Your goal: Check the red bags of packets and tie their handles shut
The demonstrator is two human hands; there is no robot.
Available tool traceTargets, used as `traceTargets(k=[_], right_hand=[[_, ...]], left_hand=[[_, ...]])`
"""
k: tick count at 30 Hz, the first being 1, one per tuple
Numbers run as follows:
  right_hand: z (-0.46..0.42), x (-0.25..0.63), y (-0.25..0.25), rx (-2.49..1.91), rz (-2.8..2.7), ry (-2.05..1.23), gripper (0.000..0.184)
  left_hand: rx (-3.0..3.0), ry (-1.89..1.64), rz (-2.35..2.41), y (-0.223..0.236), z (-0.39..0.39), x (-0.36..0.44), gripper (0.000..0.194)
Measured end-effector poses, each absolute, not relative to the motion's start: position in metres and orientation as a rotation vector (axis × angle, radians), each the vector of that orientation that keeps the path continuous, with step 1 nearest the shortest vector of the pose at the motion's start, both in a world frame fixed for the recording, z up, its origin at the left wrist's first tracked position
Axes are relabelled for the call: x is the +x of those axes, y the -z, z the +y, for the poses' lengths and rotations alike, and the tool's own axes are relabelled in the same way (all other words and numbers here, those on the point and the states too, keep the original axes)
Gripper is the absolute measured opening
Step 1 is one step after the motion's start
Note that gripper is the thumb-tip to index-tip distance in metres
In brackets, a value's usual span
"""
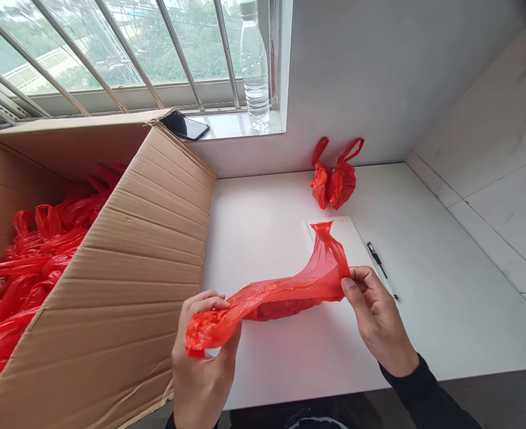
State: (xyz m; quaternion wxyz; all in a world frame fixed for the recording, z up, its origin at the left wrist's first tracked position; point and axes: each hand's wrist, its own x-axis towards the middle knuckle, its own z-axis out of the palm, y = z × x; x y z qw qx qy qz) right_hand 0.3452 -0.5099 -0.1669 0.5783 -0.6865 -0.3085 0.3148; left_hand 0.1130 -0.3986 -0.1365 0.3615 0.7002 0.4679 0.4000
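A thin red plastic bag (281, 293) is stretched sideways between my two hands, above the white table. My left hand (207, 351) is closed round its bunched left end. With thumb and fingers, my right hand (374, 310) pinches the bag's right edge, and one loose handle flap stands up beside it. Beneath and behind the bag lies a white paper pad (350, 235), partly covered from view. Just beyond my right hand is a black and clear pen (381, 268).
On the left stands a large open cardboard box (151, 238) holding many red plastic bags (52, 238). Two small bundled red bags (334, 182) sit against the wall at the back of the table (254, 226). A phone (186, 126) and a water bottle (254, 71) rest by the barred window.
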Motion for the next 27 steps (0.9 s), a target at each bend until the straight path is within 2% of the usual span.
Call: traceTargets(k=[6, 13, 16, 18, 27], right_hand=[[-0.512, 0.340, 0.161, -1.648, -0.852, -0.631, 0.018], [-0.518, 0.324, 0.136, -1.741, -0.826, -0.678, 0.025], [-0.519, 0.321, 0.131, -1.722, -0.818, -0.691, 0.025], [-0.521, 0.322, 0.129, -1.711, -0.803, -0.686, 0.024], [-0.528, 0.321, 0.127, -1.588, -0.774, -0.520, 0.011]], left_hand=[[1.886, -1.109, 1.345, 0.140, -0.397, 0.115, 0.012], [1.605, -0.979, 1.332, 0.120, -0.402, 0.104, 0.026], [1.589, -1.068, 1.192, 0.116, -0.406, 0.107, 0.017], [1.573, -1.102, 1.152, 0.118, -0.405, 0.109, 0.018], [1.253, -1.067, 1.104, 0.114, -0.399, 0.109, 0.022]])
